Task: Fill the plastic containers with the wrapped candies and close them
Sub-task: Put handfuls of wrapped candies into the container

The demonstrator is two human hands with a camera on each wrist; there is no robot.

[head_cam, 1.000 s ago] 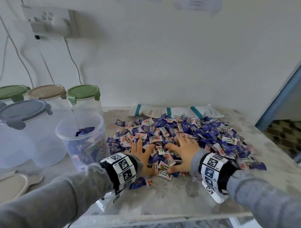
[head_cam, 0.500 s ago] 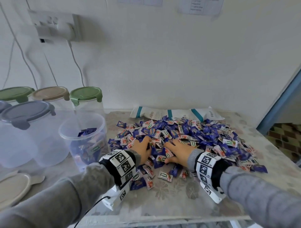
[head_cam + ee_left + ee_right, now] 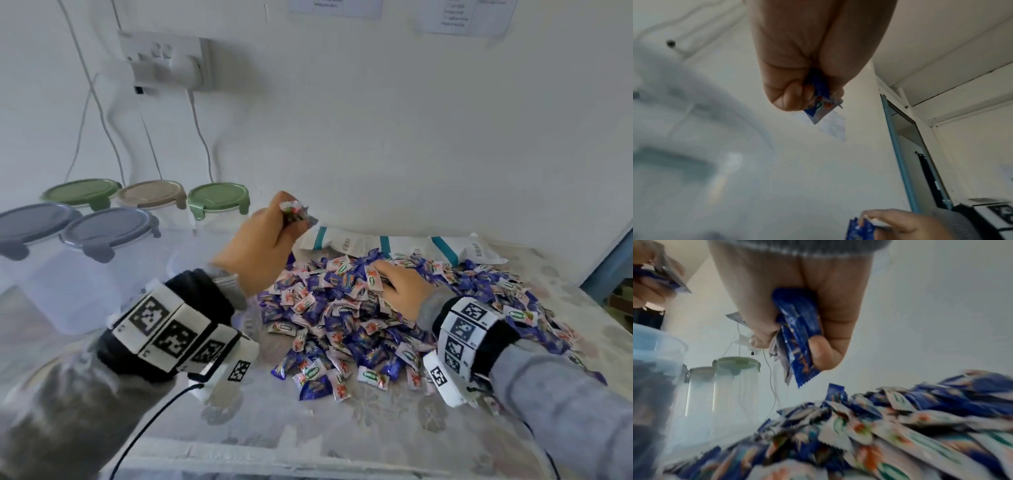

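Above the candy pile (image 3: 394, 318), both hands clutch wrapped candies (image 3: 797, 337).

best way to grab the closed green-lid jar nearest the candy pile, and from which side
Probably grip the green-lid jar around its clear round wall just below the lid, coming from the front right: other jars crowd its left, the wall is behind, and the lid's side clips make a top grab awkward.

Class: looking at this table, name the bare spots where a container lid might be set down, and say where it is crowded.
Bare tabletop runs along the near edge, between the candy pile and the person's sleeves. Crowded: the middle and right under the pile, the back where white bags lie, and the left, packed with lidded containers.
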